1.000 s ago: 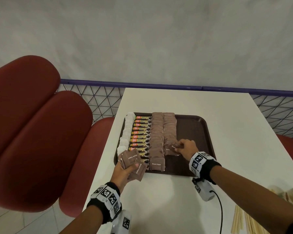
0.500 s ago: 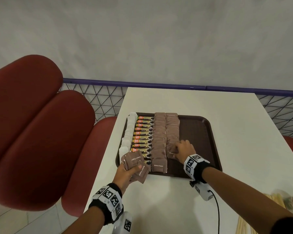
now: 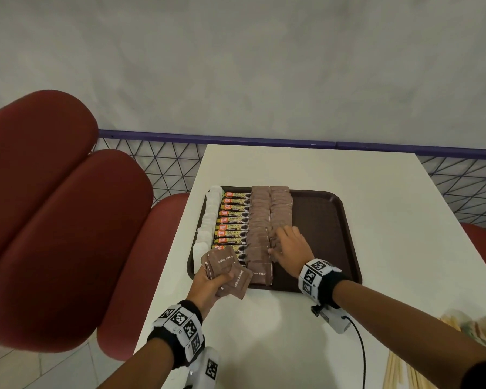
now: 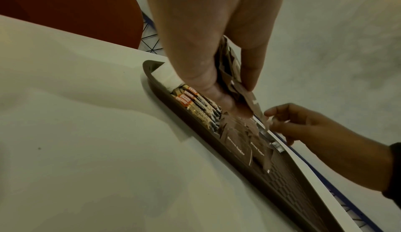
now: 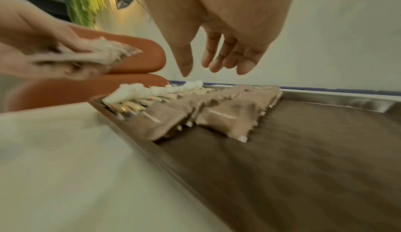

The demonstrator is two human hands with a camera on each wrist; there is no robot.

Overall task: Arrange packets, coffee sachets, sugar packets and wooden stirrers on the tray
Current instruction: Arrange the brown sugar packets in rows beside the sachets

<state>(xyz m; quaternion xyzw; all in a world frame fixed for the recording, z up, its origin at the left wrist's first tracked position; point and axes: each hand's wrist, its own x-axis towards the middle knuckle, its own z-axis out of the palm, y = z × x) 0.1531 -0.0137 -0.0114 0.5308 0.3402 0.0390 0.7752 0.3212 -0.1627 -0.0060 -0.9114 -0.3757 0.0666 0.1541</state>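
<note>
Brown paper sugar packets [image 3: 225,272], flat and square with small white words, sit in a loose fan in the left hand [image 3: 208,287], whose thumb and fingers pinch them from both sides just over the near left corner of the tray [image 3: 320,220]. Beside it, the right hand [image 3: 291,249] is spread with its fingers straight and loose, holding nothing, over the near end of the second brown row [image 3: 280,211]; the right wrist view shows its fingertips [image 5: 244,68] a little above the packets. On the tray, from left to right, lie a line of white packets [image 3: 209,217], a line of long shiny coffee sachets [image 3: 233,220] with orange labels, and two neat rows of brown packets that overlap like roof tiles. Its right half is bare, dark brown plastic with a bumpy grid. This tray rests on a smooth white table [image 3: 376,192]. Pale wooden stirrers [image 3: 401,372] lie on the table at the near right, well apart from the tray.
</note>
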